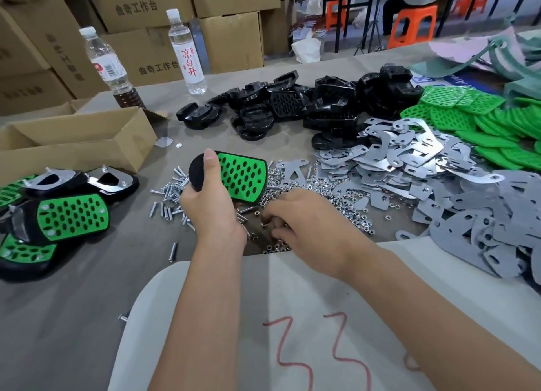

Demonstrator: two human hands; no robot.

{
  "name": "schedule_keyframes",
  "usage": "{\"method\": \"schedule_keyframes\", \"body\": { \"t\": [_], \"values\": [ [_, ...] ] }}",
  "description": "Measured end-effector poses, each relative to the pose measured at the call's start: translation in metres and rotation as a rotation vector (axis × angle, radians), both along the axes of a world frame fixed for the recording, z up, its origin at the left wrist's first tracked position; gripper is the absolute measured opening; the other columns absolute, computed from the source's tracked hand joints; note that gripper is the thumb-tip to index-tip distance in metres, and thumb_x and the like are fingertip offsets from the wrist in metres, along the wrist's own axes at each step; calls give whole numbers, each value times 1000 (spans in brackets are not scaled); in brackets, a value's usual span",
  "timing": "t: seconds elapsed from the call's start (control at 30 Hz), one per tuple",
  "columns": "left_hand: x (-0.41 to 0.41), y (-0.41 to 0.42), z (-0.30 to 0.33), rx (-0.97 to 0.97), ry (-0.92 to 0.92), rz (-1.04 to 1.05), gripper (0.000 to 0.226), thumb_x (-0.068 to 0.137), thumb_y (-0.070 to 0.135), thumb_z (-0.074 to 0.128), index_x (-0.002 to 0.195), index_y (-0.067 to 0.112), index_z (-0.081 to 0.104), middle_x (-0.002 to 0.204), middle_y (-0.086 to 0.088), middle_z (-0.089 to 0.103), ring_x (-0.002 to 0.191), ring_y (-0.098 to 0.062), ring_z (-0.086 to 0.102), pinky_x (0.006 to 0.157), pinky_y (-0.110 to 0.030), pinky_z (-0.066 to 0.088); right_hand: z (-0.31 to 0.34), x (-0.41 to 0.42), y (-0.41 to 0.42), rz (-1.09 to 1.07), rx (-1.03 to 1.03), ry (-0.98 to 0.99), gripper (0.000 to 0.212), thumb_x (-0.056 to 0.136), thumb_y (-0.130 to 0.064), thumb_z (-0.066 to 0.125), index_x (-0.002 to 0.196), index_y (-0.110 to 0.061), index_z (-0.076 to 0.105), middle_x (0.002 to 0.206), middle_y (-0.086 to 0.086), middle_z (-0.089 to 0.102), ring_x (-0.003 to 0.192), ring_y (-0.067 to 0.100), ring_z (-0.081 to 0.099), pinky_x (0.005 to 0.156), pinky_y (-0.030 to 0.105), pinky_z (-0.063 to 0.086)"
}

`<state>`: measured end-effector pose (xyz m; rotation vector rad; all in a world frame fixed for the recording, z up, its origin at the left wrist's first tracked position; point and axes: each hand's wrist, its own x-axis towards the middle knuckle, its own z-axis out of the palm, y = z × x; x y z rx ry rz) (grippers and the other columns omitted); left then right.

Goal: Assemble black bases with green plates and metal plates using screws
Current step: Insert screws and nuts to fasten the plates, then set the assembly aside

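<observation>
Right hand (295, 223) picks among loose nuts (336, 203) (catch unclear); left hand (209, 203) clasps green-plated base (234, 175) — few finished units (70, 215), heaps left.

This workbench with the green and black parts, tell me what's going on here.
A person is putting parts together. The left hand grips a black base with a green plate already set in it, held above the screws. The right hand reaches into the nuts, fingers curled down among them. Finished pieces lie at the left; loose black bases, metal plates and green plates are piled behind.
</observation>
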<state>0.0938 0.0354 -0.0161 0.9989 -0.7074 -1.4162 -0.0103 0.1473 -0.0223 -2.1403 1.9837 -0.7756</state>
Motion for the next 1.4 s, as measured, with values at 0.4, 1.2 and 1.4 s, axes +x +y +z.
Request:
{"method": "schedule_keyframes", "body": {
  "t": [0.4,1.2,1.4],
  "values": [
    [-7,11,-2,50,-172,-245,24,90,40,76,84,22,62,59,12,70,54,-9,70,51,-30,57,1,-37,12,-219,-75,-93,7,101,-16,63,95,-13,62,92,-2,61,91,20,54,85,41,45],
    [-8,25,8,-72,-327,-403,19,89,36,74,75,24,70,69,5,70,68,-19,71,58,-43,63,1,-44,16,-438,-484,-828,16,80,-27,89,73,-21,77,64,1,71,57,20,61,57,34,51],
    [-14,37,15,-251,-525,-441,41,76,54,66,87,15,67,82,-7,70,83,-29,68,89,-64,56,5,-41,15,-275,-398,-913,18,91,-3,76,93,-21,80,80,2,77,71,16,68,69,29,56]
  ]
}}
